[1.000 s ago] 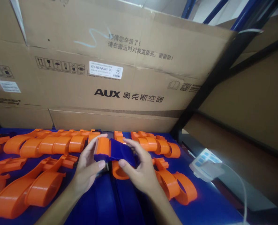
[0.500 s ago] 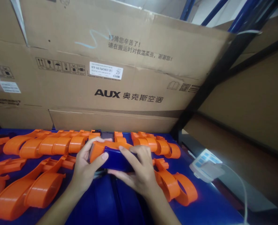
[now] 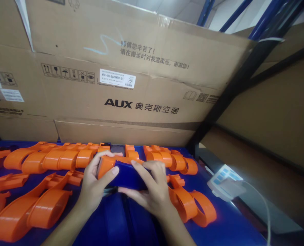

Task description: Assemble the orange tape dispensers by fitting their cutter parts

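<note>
The tape dispenser is held up in the lower middle of the frame, lying roughly crosswise, its orange plastic end toward the left and edged with a row of small dark teeth. A smooth, glossy dark-blue panel covers the side facing the camera, with an orange strip showing along its top; fingers hide part of both ends.

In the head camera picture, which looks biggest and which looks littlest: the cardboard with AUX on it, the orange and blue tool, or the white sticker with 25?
1. Cardboard, by far
2. Orange and blue tool, though fingers cover some of it
3. White sticker
</note>
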Demonstrator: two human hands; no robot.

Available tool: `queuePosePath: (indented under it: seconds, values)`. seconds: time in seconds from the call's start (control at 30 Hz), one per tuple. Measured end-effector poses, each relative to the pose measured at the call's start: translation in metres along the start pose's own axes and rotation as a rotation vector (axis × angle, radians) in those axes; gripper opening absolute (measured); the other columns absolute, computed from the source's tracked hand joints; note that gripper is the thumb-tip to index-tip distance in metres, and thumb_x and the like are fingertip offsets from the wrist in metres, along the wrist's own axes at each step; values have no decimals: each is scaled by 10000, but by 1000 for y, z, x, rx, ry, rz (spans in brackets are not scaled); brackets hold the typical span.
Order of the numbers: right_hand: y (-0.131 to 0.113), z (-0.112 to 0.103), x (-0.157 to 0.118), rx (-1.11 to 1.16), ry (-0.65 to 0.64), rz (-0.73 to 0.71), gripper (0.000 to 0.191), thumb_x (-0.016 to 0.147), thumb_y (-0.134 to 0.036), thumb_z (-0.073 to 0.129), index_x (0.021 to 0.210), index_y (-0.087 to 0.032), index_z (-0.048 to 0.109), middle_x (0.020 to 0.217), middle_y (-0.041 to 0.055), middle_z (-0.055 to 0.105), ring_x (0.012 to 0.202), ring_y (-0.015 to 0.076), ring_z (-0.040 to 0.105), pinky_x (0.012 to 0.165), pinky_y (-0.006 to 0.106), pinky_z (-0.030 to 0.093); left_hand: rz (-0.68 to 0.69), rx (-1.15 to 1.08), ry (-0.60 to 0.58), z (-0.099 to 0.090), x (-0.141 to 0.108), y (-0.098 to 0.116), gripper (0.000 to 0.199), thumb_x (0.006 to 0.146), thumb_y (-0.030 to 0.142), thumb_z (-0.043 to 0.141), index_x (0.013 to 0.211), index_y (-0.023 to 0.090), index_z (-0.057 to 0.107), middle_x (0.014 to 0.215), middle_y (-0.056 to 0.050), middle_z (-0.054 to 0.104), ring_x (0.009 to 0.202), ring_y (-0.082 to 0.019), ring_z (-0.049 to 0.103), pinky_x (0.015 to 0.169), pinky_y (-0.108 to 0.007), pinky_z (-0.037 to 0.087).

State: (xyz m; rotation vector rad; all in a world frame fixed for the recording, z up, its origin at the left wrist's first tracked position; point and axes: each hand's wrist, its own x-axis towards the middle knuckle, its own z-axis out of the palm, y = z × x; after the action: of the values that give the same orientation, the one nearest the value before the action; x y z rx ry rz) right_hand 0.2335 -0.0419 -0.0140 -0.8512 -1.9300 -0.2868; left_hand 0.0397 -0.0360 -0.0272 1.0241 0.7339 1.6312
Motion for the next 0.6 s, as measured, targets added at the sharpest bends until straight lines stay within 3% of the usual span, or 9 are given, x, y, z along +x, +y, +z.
queuePosePath:
  seconds: [0.1, 0.2, 0.3, 0.37, 0.43, 0.5, 0.6]
  values:
    - [2, -2, 1, 173, -28, 171, 739, 839, -618, 757, 1462, -266, 572, 1092, 117, 704, 981, 305, 662, 866, 462, 534, -14, -131, -70, 1, -4, 2, 491, 834, 527, 739, 1253, 274, 694, 1387, -108, 669, 1344, -383, 553, 1113, -496, 450]
    - [2, -1, 3, 397, -107, 342, 534, 1001, -613, 509, 1368, -257, 663, 1075, 105, 747, 951, 283, 683, 864, 447, 538, -1, -167, -157, -2, -8, -2, 533, 834, 513, 741, 1312, 281, 692, 1447, -102, 632, 1400, -386, 501, 1142, -488, 432]
    - [-2, 3, 3, 534, -241, 443, 584, 1077, -561, 316, 1105, -222, 790, 817, 67, 738, 745, 231, 671, 747, 390, 554, -13, -90, -175, -8, -10, -9, 453, 771, 393, 829, 1192, 238, 757, 1292, -116, 724, 1256, -381, 624, 1069, -471, 505]
    - [-8, 6, 2, 562, -281, 477, 608, 1095, -524, 265, 1076, -214, 788, 792, 60, 728, 743, 227, 687, 752, 383, 570, -23, -72, -62, -9, -8, -12, 368, 742, 358, 864, 1074, 224, 779, 1094, -94, 786, 1044, -329, 723, 950, -430, 576]
    - [-12, 6, 2, 579, -234, 418, 543, 1087, -537, 299, 1311, -222, 682, 1083, 100, 754, 1016, 268, 716, 924, 430, 569, -43, -115, 110, -7, -4, -11, 347, 713, 328, 894, 1019, 233, 760, 944, -42, 797, 859, -260, 752, 825, -372, 611]
    - [-14, 5, 2, 565, -160, 272, 666, 1015, -652, 426, 1516, -217, 481, 1408, 154, 621, 1305, 325, 596, 1090, 507, 491, -99, -175, 244, -4, 4, -6, 373, 704, 308, 908, 1024, 236, 728, 887, -4, 790, 753, -207, 746, 739, -319, 613]
    - [-12, 1, 2, 452, -154, 85, 882, 847, -688, 696, 1544, -219, 431, 1514, 185, 514, 1383, 366, 525, 1138, 553, 454, -202, -223, 304, 0, 15, -1, 393, 729, 362, 900, 1033, 197, 713, 906, -20, 786, 726, -191, 741, 699, -303, 617]
